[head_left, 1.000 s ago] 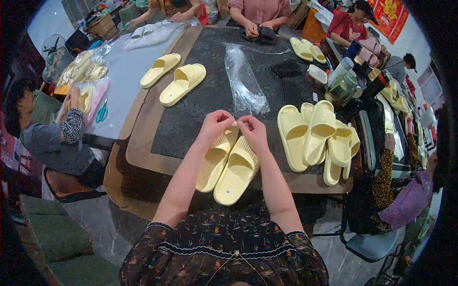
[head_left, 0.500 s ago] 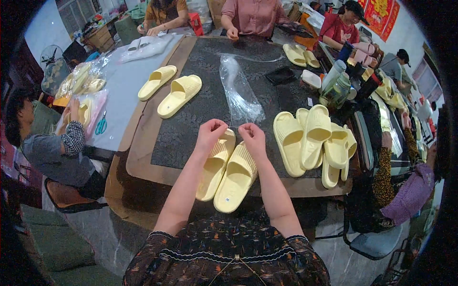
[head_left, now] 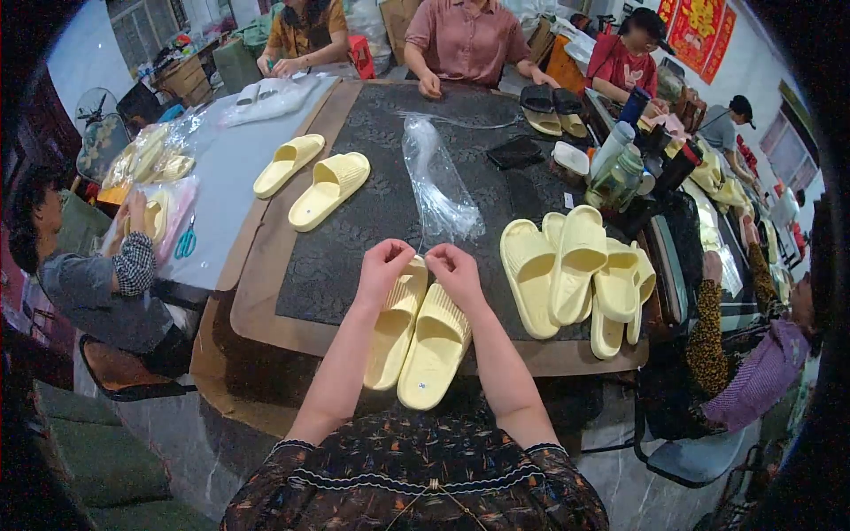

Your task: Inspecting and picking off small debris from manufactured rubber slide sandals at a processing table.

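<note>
My left hand [head_left: 387, 270] and my right hand [head_left: 452, 273] are both closed in a pinch, fingertips almost meeting. A thin clear strand [head_left: 421, 249] shows faintly between them; its ends are hidden by my fingers. Just beneath my hands, a pair of pale yellow slide slippers lies side by side over the near table edge, toes away from me. The left slipper [head_left: 387, 347] is partly covered by my left hand and forearm, and the right slipper [head_left: 431, 354] bears a small sticker on its heel. Beyond my hands lies a bundle of clear plastic strands [head_left: 434, 181].
More yellow slippers [head_left: 580, 257] are heaped at right, and a loose pair [head_left: 329, 190] lies at left on the dark table mat [head_left: 372, 128]. Bottles [head_left: 617, 177] and a dark wallet-like item [head_left: 515, 152] stand or lie farther right. Several people work around the tables.
My hands have drawn closer together above the slippers. Across the table, a person's hand now reaches the far slippers, where a dark pair shows on top. The view has shifted slightly.
</note>
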Available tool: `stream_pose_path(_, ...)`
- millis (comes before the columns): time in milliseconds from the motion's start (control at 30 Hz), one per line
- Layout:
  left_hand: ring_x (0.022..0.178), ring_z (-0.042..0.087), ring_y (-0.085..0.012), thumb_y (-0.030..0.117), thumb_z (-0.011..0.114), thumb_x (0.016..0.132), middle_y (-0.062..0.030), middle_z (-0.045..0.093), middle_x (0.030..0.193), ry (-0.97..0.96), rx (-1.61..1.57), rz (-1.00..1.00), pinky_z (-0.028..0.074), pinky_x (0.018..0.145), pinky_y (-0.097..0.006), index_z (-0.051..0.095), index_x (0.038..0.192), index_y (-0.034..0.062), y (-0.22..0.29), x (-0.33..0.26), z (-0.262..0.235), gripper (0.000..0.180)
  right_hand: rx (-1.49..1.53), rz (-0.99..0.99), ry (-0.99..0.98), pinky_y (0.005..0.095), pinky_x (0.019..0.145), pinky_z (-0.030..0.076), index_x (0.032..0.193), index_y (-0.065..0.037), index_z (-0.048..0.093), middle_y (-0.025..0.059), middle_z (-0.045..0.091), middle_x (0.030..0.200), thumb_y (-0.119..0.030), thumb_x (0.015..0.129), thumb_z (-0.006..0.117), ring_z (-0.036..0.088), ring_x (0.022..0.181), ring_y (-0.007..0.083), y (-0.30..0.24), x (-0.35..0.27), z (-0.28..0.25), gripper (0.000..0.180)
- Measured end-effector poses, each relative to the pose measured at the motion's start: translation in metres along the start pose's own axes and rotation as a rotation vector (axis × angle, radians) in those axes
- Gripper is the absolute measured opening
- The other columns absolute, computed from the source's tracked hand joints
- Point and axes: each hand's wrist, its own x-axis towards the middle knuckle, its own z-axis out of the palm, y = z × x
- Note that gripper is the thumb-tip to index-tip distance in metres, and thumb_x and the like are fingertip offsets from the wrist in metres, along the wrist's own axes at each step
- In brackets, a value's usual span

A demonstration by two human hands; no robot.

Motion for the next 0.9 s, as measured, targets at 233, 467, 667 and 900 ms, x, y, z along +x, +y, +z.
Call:
stream_pose_path(233,0.068,0.054,-0.0048,0.011,0.066,0.084,0.0023,0.061,0.075,0.041,-0.059,-0.016,0.044,0.063,-0.021,0.065,0.087,0.0028,-0.002,-0.001,0.002,0.009,0.061,0.037,0.049,0.0192,0.056,0.039,0.089,-0.001,0.064,-0.0056,0.054,0.067,-0.013,0.085,0.065,0.045,0.060,0.0017,0.004,-0.001,-0.004,0.012)
stream_pose_path(467,0.069,0.054,-0.0050,0.011,0.066,0.084,0.0022,0.062,0.075,0.023,-0.011,-0.026,0.045,0.064,-0.021,0.065,0.087,0.0035,0.009,-0.003,0.005,0.008,0.027,0.012,0.049,0.0191,0.055,0.038,0.090,-0.002,0.064,-0.0053,0.055,0.067,-0.011,0.085,0.064,0.046,0.061,0.0015,-0.001,0.000,-0.006,0.011)
stream_pose_path(667,0.069,0.055,-0.0053,0.010,0.066,0.083,0.0014,0.062,0.075,-0.053,0.045,-0.010,0.045,0.064,-0.022,0.065,0.086,0.0029,-0.005,0.002,0.004,0.008,-0.041,-0.016,0.005,0.0174,0.054,0.033,0.088,-0.002,0.063,-0.0084,0.050,0.067,-0.011,0.085,0.065,0.040,0.060,0.0000,0.000,0.000,-0.002,0.009)
stream_pose_path(900,0.070,0.055,-0.0054,0.010,0.065,0.084,0.0018,0.062,0.077,0.015,-0.042,-0.005,0.045,0.064,-0.022,0.065,0.087,0.0022,0.004,-0.005,0.003,0.008,-0.024,-0.019,0.083,0.0198,0.053,0.036,0.088,-0.002,0.064,-0.0067,0.053,0.064,-0.011,0.084,0.066,0.040,0.057,0.0015,-0.001,-0.005,-0.005,0.010)
